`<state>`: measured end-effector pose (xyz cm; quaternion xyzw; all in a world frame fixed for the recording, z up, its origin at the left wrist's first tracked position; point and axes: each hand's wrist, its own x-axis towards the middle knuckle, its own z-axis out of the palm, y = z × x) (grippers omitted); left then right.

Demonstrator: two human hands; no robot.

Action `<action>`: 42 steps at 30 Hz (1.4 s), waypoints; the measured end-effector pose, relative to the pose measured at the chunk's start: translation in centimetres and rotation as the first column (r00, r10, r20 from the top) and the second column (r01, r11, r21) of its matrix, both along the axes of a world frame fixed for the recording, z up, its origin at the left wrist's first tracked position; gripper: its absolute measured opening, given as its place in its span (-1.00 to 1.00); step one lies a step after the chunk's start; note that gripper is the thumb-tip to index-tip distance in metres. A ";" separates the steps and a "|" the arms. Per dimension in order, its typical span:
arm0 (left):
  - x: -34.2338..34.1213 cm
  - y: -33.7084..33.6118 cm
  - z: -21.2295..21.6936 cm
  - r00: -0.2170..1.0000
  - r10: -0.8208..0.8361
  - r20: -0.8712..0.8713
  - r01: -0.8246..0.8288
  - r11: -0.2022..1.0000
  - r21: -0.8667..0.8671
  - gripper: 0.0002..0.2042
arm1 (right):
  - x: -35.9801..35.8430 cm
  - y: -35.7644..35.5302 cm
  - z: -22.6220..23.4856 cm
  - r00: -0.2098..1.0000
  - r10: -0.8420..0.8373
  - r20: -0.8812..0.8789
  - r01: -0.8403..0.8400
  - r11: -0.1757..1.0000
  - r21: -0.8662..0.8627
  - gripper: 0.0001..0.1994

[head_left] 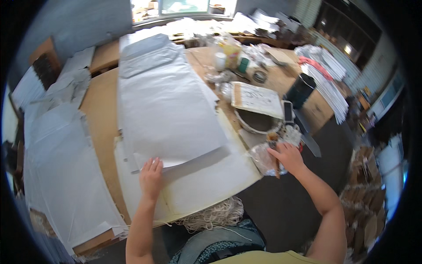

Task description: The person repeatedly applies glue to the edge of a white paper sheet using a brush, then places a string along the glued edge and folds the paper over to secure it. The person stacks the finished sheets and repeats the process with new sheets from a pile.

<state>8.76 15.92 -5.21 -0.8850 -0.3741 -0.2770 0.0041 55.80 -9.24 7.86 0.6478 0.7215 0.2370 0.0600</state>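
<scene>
A stack of large white sheets (171,105) lies lengthwise on the table, its near edge slightly raised over a pale, yellow-edged board (198,187). My left hand (150,176) rests with fingers stretched on the near left corner of the top sheet. At the table's right edge, my right hand (289,157) is closed round a brush-like tool with a brown wooden handle (277,169). Clear plastic wrap (263,159) lies beneath it. Just beyond stands a round bucket (255,122), partly covered by a stained white lid (257,99).
More white sheets (61,171) lie at the left. A phone (288,111), a long metal blade (310,141) and a dark cylinder (301,90) are beyond my right hand. A bundle of string (215,214) hangs near my lap. Folded cardboard (362,198) stands at the right.
</scene>
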 end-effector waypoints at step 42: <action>-5.8 -16.9 4.0 0.996 -0.011 0.094 0.046 0.925 -0.378 -0.79 | -17.4 5.0 -8.7 0.311 0.163 -0.936 -0.027 0.986 0.163 -0.92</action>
